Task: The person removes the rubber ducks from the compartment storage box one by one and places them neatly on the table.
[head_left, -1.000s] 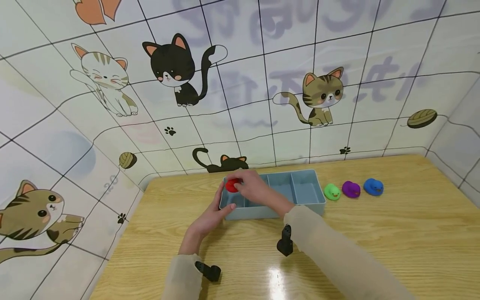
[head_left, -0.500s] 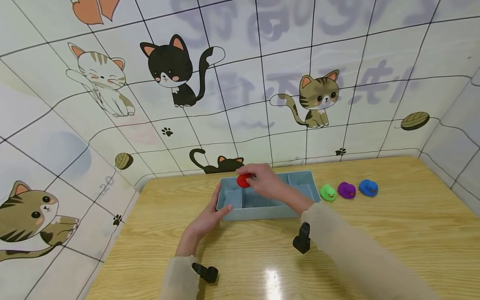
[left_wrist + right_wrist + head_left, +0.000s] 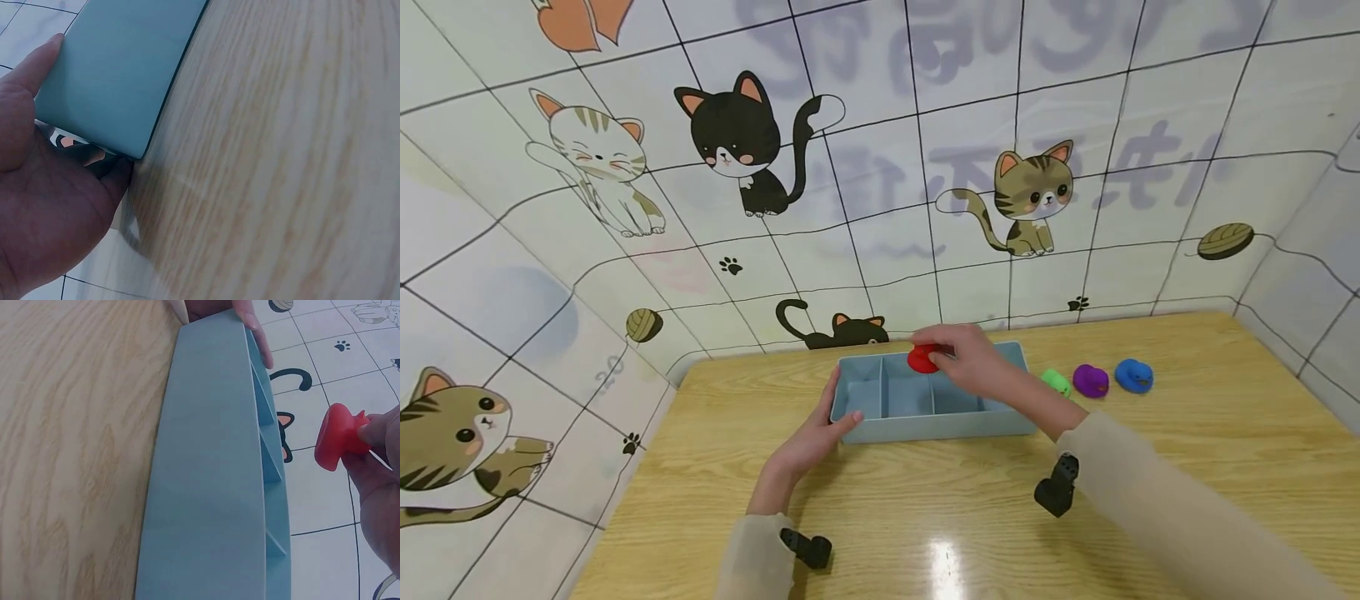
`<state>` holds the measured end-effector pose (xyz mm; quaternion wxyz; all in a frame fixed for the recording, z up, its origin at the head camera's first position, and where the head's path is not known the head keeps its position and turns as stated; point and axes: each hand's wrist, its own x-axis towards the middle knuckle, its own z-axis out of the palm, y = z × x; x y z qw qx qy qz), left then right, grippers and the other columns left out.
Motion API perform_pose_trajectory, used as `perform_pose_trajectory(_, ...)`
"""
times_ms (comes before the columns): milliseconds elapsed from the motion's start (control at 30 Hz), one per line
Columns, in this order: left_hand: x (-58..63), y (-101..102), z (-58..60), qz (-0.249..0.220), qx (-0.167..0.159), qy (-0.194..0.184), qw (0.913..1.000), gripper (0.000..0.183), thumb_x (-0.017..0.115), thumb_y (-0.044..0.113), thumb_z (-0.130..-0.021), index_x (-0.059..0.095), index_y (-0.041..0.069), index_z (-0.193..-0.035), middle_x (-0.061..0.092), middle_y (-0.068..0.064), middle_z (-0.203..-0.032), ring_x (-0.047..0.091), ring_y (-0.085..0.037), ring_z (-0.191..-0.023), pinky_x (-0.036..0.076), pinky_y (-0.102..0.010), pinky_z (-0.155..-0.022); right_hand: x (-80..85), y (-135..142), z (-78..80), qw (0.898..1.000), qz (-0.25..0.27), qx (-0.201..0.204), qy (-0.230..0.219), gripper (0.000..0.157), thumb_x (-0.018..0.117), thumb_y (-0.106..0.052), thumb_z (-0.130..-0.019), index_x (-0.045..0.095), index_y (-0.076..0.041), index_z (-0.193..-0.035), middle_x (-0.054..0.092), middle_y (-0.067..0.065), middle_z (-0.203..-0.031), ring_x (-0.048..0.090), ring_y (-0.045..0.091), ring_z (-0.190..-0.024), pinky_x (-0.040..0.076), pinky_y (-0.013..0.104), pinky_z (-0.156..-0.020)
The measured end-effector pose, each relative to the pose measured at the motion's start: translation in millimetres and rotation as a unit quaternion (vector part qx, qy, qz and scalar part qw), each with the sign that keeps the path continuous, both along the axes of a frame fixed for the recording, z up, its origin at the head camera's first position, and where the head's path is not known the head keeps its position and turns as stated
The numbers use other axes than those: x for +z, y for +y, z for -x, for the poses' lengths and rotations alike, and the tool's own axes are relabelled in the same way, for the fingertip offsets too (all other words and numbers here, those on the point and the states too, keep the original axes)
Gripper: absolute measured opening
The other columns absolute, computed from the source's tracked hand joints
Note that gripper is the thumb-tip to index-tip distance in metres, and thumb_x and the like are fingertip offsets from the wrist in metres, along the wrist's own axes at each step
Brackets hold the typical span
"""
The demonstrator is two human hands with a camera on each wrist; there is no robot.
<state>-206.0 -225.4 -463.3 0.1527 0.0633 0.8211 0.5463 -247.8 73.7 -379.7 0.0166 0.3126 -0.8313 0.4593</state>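
My right hand [image 3: 977, 362] pinches a red toy duck [image 3: 922, 359] between thumb and fingers, above the second compartment from the left of a blue-grey divided box [image 3: 917, 429]. In the right wrist view the red duck [image 3: 335, 437] is held apart from the box, beyond its open top. At the box's left end my left hand [image 3: 808, 437] grips the corner, its thumb at the front rim and its fingers along the end wall. From the left wrist camera, the hand [image 3: 53, 206] spans that same corner; some fingers are hidden behind the box.
Just right of the box, a green duck [image 3: 1057, 382] is partly covered by my right forearm. A purple duck [image 3: 1091, 381] and a blue duck [image 3: 1134, 376] sit beyond it on the wooden table [image 3: 910, 508]. A cat-patterned wall covering [image 3: 895, 217] rises behind the box.
My right hand has carried the red duck rightward, from over the leftmost compartment to over the second one. The left hand keeps its hold on the box.
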Motion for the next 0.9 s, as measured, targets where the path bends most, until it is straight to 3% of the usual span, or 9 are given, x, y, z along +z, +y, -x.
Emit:
perform_pose_trajectory(300, 0.2, 0, -2.2, 0.009, 0.002, -0.002, 1.0, 0.089, 0.063, 0.045, -0.102, -0.004, 0.049, -0.161, -0.01, 0.001, -0.171, -0.008, -0.027, -0.156, 0.007, -0.062, -0.121, -3.8, 27, -10.2, 1.0, -0.006, 0.016, 0.026, 0.033, 0.059, 0.017, -0.094, 0.068, 0.009, -0.125, 0.066, 0.022, -0.128, 0.062, 0.041, -0.119, 0.055, 0.049, -0.095)
perform_pose_trajectory(567, -3.2, -2, 0.2, 0.007, -0.001, 0.005, 1.0, 0.087, 0.062, 0.047, -0.102, -0.003, 0.051, -0.161, -0.008, 0.003, -0.171, -0.007, -0.026, -0.156, 0.007, -0.063, -0.121, -8.1, 56, -11.2, 0.999, -0.022, -0.005, 0.034, 0.035, 0.062, 0.017, -0.092, 0.069, 0.007, -0.125, 0.066, 0.022, -0.13, 0.063, 0.041, -0.118, 0.055, 0.048, -0.095)
perform_pose_trajectory(900, -2.5, 1, -0.4, 0.007, 0.005, -0.003, 1.0, 0.084, 0.059, 0.038, -0.105, -0.003, 0.051, -0.161, -0.009, 0.001, -0.171, -0.008, -0.029, -0.156, 0.007, -0.065, -0.12, -1.2, 98, -18.0, 1.0, -0.016, -0.021, 0.013, 0.033, 0.062, 0.017, -0.092, 0.07, 0.008, -0.122, 0.066, 0.024, -0.128, 0.063, 0.043, -0.118, 0.055, 0.046, -0.094)
